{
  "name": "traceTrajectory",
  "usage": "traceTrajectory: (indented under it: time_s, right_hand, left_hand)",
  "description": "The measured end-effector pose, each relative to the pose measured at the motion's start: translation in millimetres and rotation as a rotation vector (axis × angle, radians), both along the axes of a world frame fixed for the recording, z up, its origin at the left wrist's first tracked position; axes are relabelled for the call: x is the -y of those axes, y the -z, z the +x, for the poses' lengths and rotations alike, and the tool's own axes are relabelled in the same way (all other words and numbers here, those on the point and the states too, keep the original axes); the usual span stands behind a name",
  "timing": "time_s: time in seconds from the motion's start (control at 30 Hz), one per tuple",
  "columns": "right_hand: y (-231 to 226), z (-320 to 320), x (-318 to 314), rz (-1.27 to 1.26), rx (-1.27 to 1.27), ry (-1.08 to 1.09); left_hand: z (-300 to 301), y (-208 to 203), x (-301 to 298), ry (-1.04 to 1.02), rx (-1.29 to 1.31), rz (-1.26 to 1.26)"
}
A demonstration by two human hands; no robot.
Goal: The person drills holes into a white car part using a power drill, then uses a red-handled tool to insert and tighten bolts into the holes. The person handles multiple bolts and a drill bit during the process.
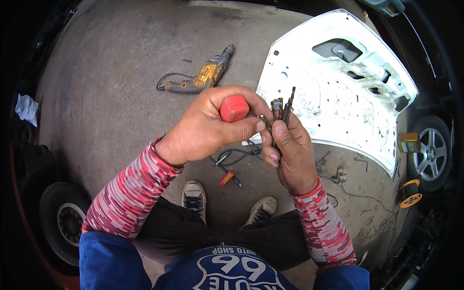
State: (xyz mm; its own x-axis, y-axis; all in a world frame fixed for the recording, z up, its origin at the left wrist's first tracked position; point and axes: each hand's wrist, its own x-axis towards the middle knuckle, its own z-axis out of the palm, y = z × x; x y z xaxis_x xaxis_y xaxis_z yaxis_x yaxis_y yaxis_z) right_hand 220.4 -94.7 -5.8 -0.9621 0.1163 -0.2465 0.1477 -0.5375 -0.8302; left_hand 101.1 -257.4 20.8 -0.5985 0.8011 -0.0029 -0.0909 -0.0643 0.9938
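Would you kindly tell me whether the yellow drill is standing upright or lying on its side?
Lying on its side: the yellow drill rests on the concrete floor, one flank of its body facing up.

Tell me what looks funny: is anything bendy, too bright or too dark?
Head view: the floor bows at its edges, fisheye-style; head view: the white panel is very bright, washed out in places; head view: the left tire sits in deep shadow; head view: the drill bits look fairly sharp.
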Motion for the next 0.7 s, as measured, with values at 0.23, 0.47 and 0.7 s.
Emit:
traceTrajectory:
  time_s: [0.23,0.47,0.7]
  right_hand:
    - [3.0,2.7,-0.7,0.004,0.009,0.016]
    - [6.0,2.3,-0.9,-0.002,-0.020,0.005]
    - [3.4,1.4,-2.8,-0.022,0.019,-0.023]
  left_hand:
    - [1.0,2.5,-0.3,0.071,-0.094,0.045]
    - [-1.4,4.6,-0.5,0.081,-0.212,0.071]
    - [2.7,0.2,-2.4,0.058,-0.169,0.013]
